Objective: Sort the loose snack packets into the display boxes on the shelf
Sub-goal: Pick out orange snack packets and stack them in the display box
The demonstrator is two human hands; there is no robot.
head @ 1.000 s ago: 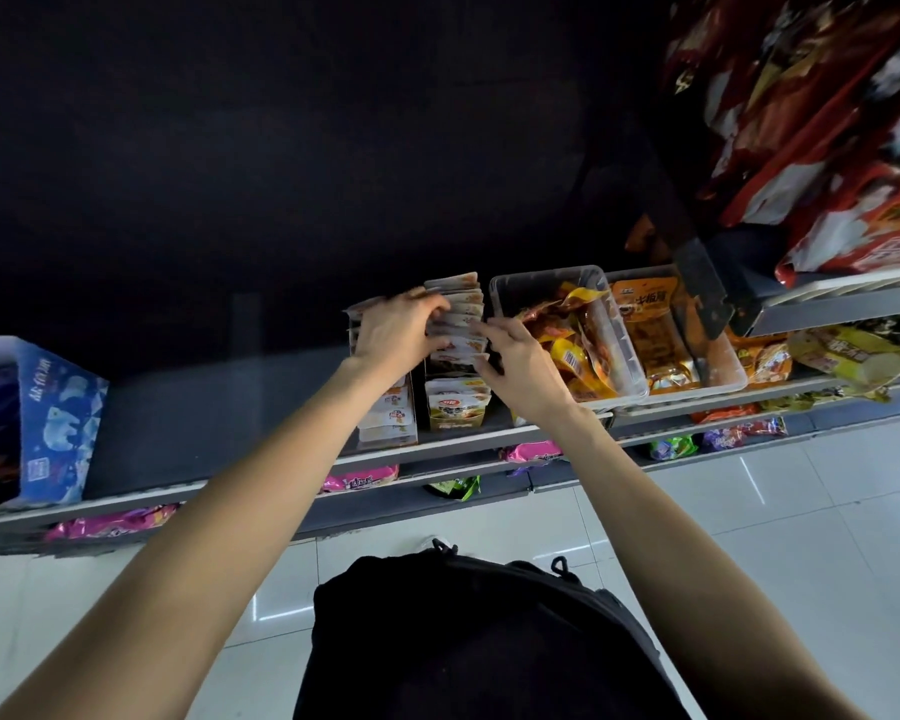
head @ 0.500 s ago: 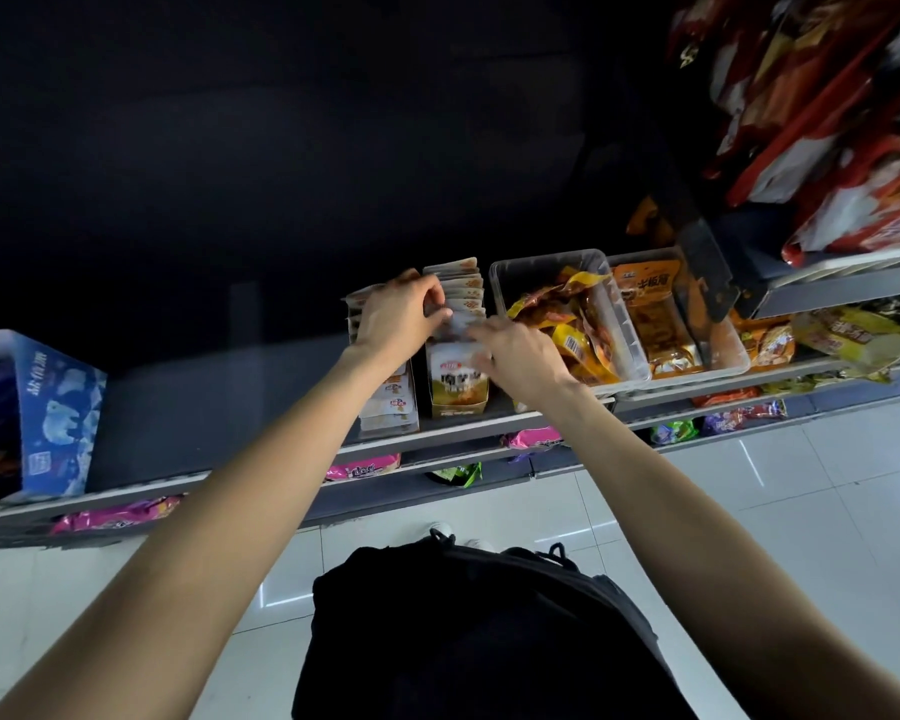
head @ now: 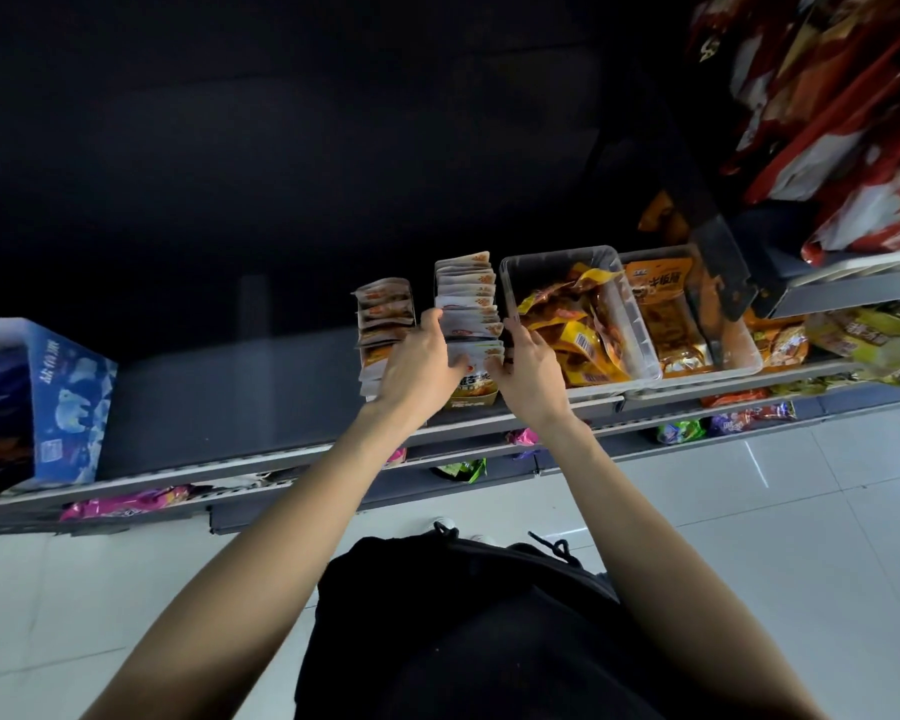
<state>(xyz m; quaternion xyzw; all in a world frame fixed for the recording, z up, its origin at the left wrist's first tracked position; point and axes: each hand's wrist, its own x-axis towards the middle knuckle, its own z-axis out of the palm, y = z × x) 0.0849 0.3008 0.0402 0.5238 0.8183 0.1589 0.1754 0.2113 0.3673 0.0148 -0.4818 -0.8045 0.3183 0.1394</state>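
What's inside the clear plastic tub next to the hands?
The clear tub holds a loose heap of orange and yellow snack packets. The top packets cover whatever lies at the bottom, and the right hand hides the near corner.

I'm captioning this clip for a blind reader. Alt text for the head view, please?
Both hands, left hand and right hand, grip a row of upright snack packets in a display box on a shelf. Right of it sits a clear bin of orange packets.
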